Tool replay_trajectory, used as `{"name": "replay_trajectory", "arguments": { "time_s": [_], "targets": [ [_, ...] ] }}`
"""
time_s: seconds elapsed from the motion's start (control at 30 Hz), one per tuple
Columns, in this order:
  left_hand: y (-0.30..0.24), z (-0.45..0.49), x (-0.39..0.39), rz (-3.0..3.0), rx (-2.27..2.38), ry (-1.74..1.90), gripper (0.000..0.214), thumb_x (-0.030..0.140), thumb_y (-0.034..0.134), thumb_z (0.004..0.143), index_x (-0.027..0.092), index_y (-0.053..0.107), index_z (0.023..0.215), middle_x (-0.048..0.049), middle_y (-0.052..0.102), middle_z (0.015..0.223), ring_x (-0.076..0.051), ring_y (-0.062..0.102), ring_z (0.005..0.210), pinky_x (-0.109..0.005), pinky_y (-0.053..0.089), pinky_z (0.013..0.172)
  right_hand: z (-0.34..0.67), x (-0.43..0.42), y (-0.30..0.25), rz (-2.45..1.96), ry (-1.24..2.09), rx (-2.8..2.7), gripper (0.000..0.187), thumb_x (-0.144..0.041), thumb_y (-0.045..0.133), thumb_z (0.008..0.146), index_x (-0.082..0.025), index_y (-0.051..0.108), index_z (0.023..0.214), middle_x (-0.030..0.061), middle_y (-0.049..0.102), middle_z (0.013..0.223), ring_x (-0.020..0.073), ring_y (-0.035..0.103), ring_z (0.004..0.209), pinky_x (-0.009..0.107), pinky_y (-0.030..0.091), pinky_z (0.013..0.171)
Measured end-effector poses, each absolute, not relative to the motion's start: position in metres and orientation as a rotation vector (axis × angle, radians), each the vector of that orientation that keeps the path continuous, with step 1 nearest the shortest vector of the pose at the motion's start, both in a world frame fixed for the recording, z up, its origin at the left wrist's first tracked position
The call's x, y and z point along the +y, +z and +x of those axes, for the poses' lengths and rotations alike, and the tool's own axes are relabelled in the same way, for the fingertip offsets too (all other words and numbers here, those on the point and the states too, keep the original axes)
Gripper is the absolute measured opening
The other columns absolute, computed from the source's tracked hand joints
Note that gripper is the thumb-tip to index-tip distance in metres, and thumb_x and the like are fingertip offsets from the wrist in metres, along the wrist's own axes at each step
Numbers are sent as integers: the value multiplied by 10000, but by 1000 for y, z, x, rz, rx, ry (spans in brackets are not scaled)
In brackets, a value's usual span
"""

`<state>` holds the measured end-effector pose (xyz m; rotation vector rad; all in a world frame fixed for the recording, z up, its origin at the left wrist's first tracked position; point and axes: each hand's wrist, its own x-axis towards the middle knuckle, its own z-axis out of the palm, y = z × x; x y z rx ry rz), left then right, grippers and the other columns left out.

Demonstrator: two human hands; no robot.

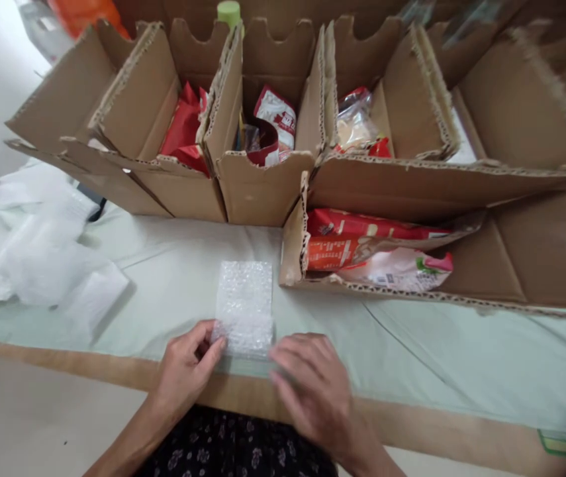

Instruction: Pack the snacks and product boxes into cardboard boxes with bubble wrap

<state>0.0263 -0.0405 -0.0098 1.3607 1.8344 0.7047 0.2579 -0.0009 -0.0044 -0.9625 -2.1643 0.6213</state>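
Observation:
A small rectangle of clear bubble wrap lies flat on the pale green cloth near the table's front edge. At its lower left corner, my left hand pinches the edge between thumb and forefinger. My right hand is beside the lower right corner, smeared a little by motion. Its thumb and fingers are curved and apart, with nothing visible between them. Whether its fingertips touch the wrap I cannot tell.
Cardboard compartments line the back, some holding red packets. A lower cardboard tray at right holds several bags. White bubble-wrap pieces are heaped at left. The cloth-covered table ends in front of me.

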Motion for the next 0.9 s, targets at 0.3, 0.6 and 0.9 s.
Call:
{"name": "replay_trajectory", "arguments": {
  "time_s": [0.3, 0.6, 0.9],
  "targets": [
    [-33, 16, -52, 1595, 1811, 729, 231, 385, 623, 974, 230, 681, 1135, 69, 675, 653, -108, 647, 507, -160, 530, 505, 248, 6, -32, -899, 591, -2517, 279, -153, 625, 935, -186, 634, 1211, 93, 702, 1338, 239, 597, 1213, 419, 465, 968],
    [-9, 17, -41, 2171, 1591, 852, 398, 117, 658, 925, 210, 626, 1310, -133, 707, 1263, -280, 641, 1248, -404, 567, 1011, 244, 15, -24, -973, 898, -2229, 238, -103, 546, 986, -205, 662, 1168, 45, 804, 1043, 163, 730, 886, 309, 539, 807],
    [-13, 28, -23, 1921, 1748, 829, 308, 159, 594, 993, 192, 609, 1299, -29, 702, 917, -153, 653, 781, -278, 562, 728, 247, 15, -18, -943, 561, -2338, 212, -183, 615, 976, -207, 672, 1180, 94, 751, 1199, 245, 667, 1114, 410, 495, 931]
  ]
}}
